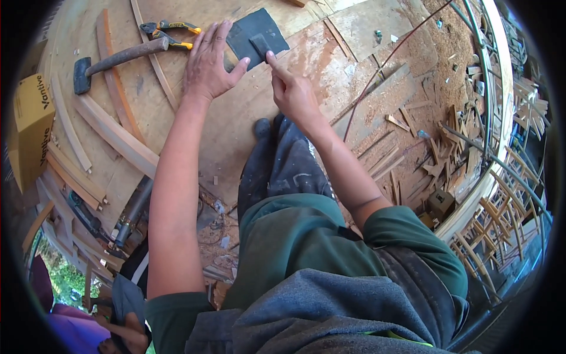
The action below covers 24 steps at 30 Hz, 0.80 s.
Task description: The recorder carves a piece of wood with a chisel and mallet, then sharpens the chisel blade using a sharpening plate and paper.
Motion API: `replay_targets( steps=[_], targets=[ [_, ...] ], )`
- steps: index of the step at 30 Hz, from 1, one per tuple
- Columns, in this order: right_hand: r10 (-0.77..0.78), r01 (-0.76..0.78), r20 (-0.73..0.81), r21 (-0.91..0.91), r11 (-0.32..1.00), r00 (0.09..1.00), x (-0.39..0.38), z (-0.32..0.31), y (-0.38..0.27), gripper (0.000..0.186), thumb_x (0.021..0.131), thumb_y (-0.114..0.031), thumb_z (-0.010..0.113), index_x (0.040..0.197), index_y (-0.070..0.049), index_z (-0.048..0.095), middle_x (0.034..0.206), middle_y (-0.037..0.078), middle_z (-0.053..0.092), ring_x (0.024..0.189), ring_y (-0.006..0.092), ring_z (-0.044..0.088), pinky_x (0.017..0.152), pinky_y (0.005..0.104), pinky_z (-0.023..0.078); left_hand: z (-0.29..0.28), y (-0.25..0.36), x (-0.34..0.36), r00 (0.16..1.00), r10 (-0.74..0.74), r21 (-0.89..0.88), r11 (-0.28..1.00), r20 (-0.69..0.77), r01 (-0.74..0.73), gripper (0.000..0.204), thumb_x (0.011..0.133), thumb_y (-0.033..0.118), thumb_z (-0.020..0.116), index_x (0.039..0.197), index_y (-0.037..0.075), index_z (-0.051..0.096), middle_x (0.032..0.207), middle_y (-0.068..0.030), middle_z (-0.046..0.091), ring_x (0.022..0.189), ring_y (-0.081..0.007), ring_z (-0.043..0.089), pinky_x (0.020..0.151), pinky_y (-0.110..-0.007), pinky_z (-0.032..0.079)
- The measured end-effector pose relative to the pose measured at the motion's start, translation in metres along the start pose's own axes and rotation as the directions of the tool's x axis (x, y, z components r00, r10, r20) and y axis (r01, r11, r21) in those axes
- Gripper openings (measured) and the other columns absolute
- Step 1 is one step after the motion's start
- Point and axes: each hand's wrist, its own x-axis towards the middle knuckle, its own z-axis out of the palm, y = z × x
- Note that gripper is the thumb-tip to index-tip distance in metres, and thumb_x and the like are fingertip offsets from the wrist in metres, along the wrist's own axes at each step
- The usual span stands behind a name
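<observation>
Hammer (124, 58), left of the left grip (211, 68) — a knock could roll it. Dark sheet (253, 28), right of that grip, which lies flat, clasping nothing visible: uneven pressure could skew it. Dark strip (259, 44), at the right grip (293, 91), index finger pointing, could slip — curled fingers' contents indeterminable.

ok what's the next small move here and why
Probably press the small dark strip with the right hand: its index fingertip is at the strip's near end, and the left hand, laid at the left edge of the dark square sheet beneath, seems placed to steady it.
</observation>
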Motion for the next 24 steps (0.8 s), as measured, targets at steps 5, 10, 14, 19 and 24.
replay_targets(
  steps=[5,10,14,19,24],
  targets=[
    [-0.002,0.002,-0.004,-0.023,1.000,1.000,0.018,0.000,-0.007,0.044,0.098,-0.010,0.060,0.140,-0.022,0.065,0.078,0.026,0.066,0.073,0.0418,0.068,0.070,0.0470,0.054,-0.001,-0.001,-0.001,1.000,0.017,-0.001,1.000,-0.014,-0.017,0.089,0.087,0.046,0.071,0.156,0.004,0.035,0.154,-0.0149,0.050,0.147,-0.0299,0.042,0.126,-0.045,0.025],
    [0.032,-0.027,0.060,-0.087,0.996,0.998,0.013,0.001,-0.005,0.044,0.097,-0.010,0.059,0.139,-0.021,0.065,0.084,0.026,0.068,0.077,0.0418,0.069,0.072,0.0472,0.054,0.001,-0.002,0.000,1.000,-0.009,-0.020,1.000,-0.026,0.008,0.087,0.088,0.045,0.070,0.156,0.003,0.035,0.153,-0.0151,0.051,0.146,-0.0306,0.043,0.126,-0.045,0.026],
    [-0.029,0.029,0.002,0.011,1.000,1.000,0.018,-0.002,0.002,0.044,0.097,-0.009,0.059,0.139,-0.022,0.065,0.086,0.025,0.069,0.078,0.0403,0.070,0.075,0.0469,0.054,0.002,0.002,0.000,1.000,0.005,-0.036,0.999,-0.025,-0.006,0.087,0.089,0.044,0.070,0.156,0.003,0.035,0.153,-0.0174,0.050,0.144,-0.0333,0.044,0.124,-0.047,0.028],
    [0.002,-0.001,0.074,-0.022,1.000,0.997,0.020,-0.008,0.004,0.044,0.098,-0.011,0.059,0.139,-0.022,0.065,0.083,0.025,0.067,0.074,0.0409,0.068,0.071,0.0469,0.053,0.006,-0.001,-0.006,0.997,0.034,0.006,0.999,-0.062,-0.034,0.084,0.090,0.042,0.071,0.156,0.003,0.037,0.153,-0.0194,0.050,0.142,-0.0354,0.047,0.122,-0.048,0.031],
    [-0.090,0.090,-0.002,-0.012,0.996,0.996,0.028,-0.001,0.007,0.045,0.096,-0.011,0.060,0.139,-0.023,0.065,0.080,0.025,0.066,0.073,0.0403,0.068,0.070,0.0473,0.053,0.002,0.002,0.001,0.997,0.062,-0.010,0.998,-0.051,-0.063,0.085,0.089,0.043,0.072,0.156,0.004,0.038,0.152,-0.0192,0.050,0.143,-0.0347,0.046,0.122,-0.048,0.031]
  ],
)
